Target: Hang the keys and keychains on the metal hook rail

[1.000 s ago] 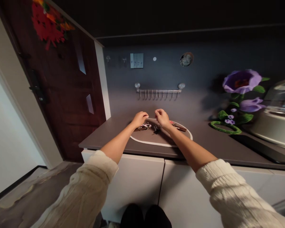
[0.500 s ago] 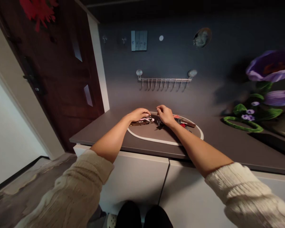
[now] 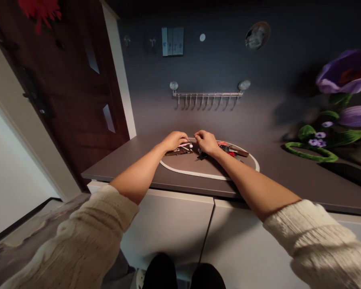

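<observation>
My left hand (image 3: 175,141) is at the left of an oval mat with a white rim (image 3: 195,174), its fingers curled over a small bunch of metal pieces (image 3: 186,150) with a pale pink stick ending in a white ball. Part of that bunch is hidden under the palm. My right hand (image 3: 207,143) is over the mat's middle, thumb and fingertips pinched together; what they hold, if anything, is too small to make out. Beneath it lies a dark, key-like piece (image 3: 201,156). Black and red small items (image 3: 228,150) and a brown strip (image 3: 240,152) lie beside my right wrist.
A clear rail with several hooks (image 3: 207,95) is fixed to the grey wall behind the counter (image 3: 114,160). Purple plush flowers (image 3: 356,116) with a green coiled base stand at right. A dark red door (image 3: 78,100) is at left, and white cabinet fronts (image 3: 168,224) are below.
The view has tilted down a little, so the wall items sit higher. My right fingertips have shifted slightly left toward my left hand, which stays over the same bunch.
</observation>
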Demonstrator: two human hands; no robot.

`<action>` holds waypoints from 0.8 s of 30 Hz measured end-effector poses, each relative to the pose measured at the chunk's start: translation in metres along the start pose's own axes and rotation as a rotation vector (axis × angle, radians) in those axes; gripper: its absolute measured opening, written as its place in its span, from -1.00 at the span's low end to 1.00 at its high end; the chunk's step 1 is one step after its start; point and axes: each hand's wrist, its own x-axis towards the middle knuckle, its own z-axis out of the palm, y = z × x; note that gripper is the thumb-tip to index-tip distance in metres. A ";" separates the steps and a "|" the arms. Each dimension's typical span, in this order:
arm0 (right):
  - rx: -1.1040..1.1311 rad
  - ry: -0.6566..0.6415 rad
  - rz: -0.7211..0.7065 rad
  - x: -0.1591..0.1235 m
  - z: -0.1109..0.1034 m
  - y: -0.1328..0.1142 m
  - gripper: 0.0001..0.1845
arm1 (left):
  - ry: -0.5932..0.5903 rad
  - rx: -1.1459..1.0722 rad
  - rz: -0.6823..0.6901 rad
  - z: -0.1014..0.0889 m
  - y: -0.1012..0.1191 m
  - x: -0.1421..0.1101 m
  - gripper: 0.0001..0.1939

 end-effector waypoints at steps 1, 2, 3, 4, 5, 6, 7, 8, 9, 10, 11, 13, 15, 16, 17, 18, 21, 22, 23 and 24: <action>0.002 -0.003 -0.002 0.000 0.000 -0.001 -0.78 | 0.022 0.008 -0.006 0.000 0.001 0.000 -0.82; 0.005 -0.004 -0.004 0.000 0.000 -0.001 -0.79 | 0.042 0.022 -0.014 -0.001 0.001 0.001 -0.81; 0.010 -0.003 -0.007 -0.001 0.000 -0.002 -0.79 | 0.061 0.038 -0.023 -0.002 0.002 0.002 -0.80; 0.018 -0.002 -0.011 -0.001 0.000 -0.002 -0.80 | 0.079 0.052 -0.029 -0.003 0.003 0.002 -0.80; 0.025 -0.001 -0.013 -0.001 0.000 -0.002 -0.80 | 0.095 0.061 -0.033 -0.003 0.003 0.003 -0.79; 0.031 -0.002 -0.013 -0.001 0.000 -0.003 -0.81 | 0.113 0.065 -0.035 -0.004 0.004 0.003 -0.79; 0.038 -0.002 -0.010 -0.001 0.000 -0.003 -0.81 | 0.132 0.065 -0.034 -0.005 0.004 0.004 -0.78; 0.046 -0.002 -0.007 -0.002 0.000 -0.004 -0.82 | 0.154 0.065 -0.032 -0.005 0.005 0.004 -0.78; 0.058 -0.001 -0.007 -0.002 0.000 -0.004 -0.82 | 0.178 0.067 -0.029 -0.006 0.006 0.004 -0.78; 0.073 0.000 -0.008 -0.002 0.000 -0.005 -0.83 | 0.203 0.073 -0.026 -0.007 0.006 0.004 -0.78; 0.091 0.002 -0.010 -0.003 0.000 -0.006 -0.84 | 0.228 0.083 -0.023 -0.007 0.007 0.004 -0.78; 0.120 0.001 -0.014 -0.003 0.000 -0.007 -0.84 | 0.276 0.103 -0.022 -0.008 0.008 0.004 -0.77; 0.132 -0.003 -0.011 -0.004 0.001 -0.009 -0.84 | 0.317 0.120 -0.023 -0.009 0.010 0.004 -0.75; 0.138 -0.005 -0.011 -0.004 0.001 -0.010 -0.83 | 0.336 0.124 -0.024 -0.010 0.010 0.003 -0.74; 0.148 -0.007 -0.014 -0.004 0.001 -0.010 -0.83 | 0.354 0.127 -0.027 -0.010 0.010 0.003 -0.73; 0.162 -0.009 -0.019 -0.004 0.001 -0.011 -0.83 | 0.371 0.128 -0.028 -0.011 0.011 0.003 -0.72; 0.208 -0.024 -0.035 -0.006 0.001 -0.014 -0.82 | 0.423 0.128 -0.027 -0.012 0.012 0.004 -0.71; 0.222 -0.031 -0.038 -0.007 0.000 -0.016 -0.81 | 0.437 0.125 -0.024 -0.013 0.012 0.004 -0.72; 0.235 -0.037 -0.043 -0.007 0.000 -0.017 -0.79 | 0.450 0.119 -0.021 -0.014 0.013 0.004 -0.72; 0.249 -0.042 -0.049 -0.008 -0.001 -0.019 -0.78 | 0.462 0.108 -0.022 -0.014 0.014 0.004 -0.72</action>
